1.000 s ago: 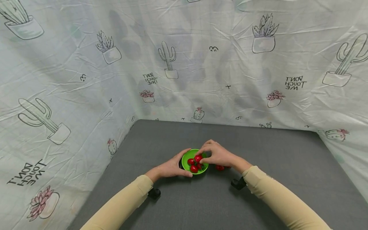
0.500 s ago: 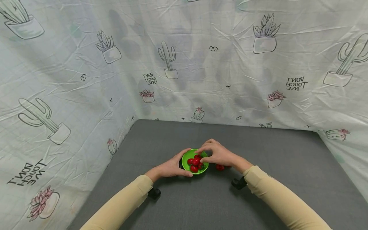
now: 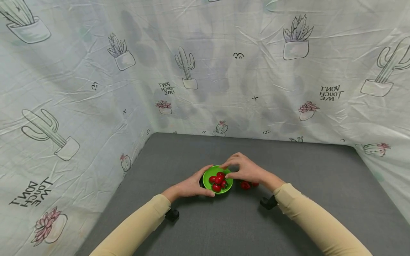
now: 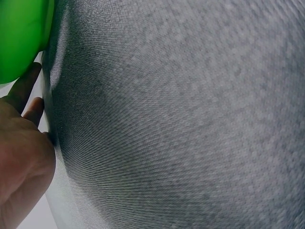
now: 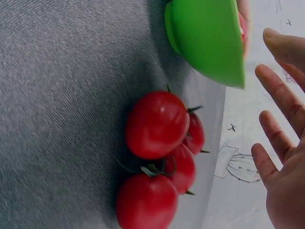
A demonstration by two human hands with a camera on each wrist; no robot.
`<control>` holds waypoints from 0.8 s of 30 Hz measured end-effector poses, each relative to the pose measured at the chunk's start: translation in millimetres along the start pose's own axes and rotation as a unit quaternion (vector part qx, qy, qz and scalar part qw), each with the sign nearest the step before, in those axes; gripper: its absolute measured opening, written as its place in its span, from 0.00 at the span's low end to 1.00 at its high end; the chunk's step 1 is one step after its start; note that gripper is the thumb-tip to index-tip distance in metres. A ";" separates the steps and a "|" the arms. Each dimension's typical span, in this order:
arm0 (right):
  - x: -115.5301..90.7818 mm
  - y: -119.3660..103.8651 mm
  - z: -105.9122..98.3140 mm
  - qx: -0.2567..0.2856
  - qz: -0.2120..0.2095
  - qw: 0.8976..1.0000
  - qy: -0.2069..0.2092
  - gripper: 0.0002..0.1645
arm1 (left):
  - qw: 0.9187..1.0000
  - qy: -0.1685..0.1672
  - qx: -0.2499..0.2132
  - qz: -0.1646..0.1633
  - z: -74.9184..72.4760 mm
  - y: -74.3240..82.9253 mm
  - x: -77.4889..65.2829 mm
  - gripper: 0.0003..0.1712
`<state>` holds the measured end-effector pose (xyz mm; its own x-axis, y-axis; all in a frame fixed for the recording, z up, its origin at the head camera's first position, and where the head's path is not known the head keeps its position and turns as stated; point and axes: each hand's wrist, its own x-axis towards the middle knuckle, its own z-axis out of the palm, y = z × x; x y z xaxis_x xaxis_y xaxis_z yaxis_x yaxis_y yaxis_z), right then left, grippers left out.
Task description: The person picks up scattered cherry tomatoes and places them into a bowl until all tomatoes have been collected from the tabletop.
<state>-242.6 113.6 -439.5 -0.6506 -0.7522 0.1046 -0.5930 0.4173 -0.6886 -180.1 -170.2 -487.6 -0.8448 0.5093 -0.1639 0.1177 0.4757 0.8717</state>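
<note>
Shows grey worktop (image 3: 179, 153), right hand (image 3: 246, 169) with fingers (image 5: 281, 93) spread over edge of upright green bowl (image 3: 209, 172), left hand (image 3: 191, 185) with fingers (image 4: 24, 87) and thumb curved round bowl's opposite side, red tomatoes (image 3: 219, 179) inside, four more tomatoes (image 5: 157, 125) on worktop beside it.

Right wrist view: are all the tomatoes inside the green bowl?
No, four tomatoes lie on the gray cloth beside the green bowl, outside it.
</note>
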 end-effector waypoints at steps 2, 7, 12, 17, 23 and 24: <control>-1.6 -1.3 -3.4 0.001 0.002 1.000 0.005 0.21 | 1.000 0.000 -0.003 0.001 0.2 0.1 0.0 0.61; -4.9 -2.8 -10.4 0.001 0.001 1.000 0.014 0.21 | 1.000 0.000 0.002 -0.001 0.4 1.0 -0.2 0.61; -7.4 -2.1 -15.3 0.001 -0.005 1.000 0.014 0.21 | 1.000 0.000 0.011 -0.003 0.3 1.3 0.4 0.62; -12.7 -0.9 -19.4 -0.001 0.007 1.000 0.019 0.21 | 1.000 0.002 0.012 0.001 0.1 0.1 1.6 0.64; -21.8 1.4 -24.9 -0.007 0.018 0.999 0.027 0.21 | 1.000 0.007 0.013 -0.002 0.4 -0.5 1.3 0.63; -23.5 2.0 -25.9 -0.008 0.018 0.999 0.027 0.21 | 1.000 0.007 0.013 -0.003 0.3 -0.6 1.2 0.63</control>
<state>-240.7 145.3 -424.8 -0.6958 -0.7082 0.1198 -0.5768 0.4515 -0.6807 -181.0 -169.7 -488.5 -0.8529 0.4965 -0.1614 0.1271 0.4972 0.8583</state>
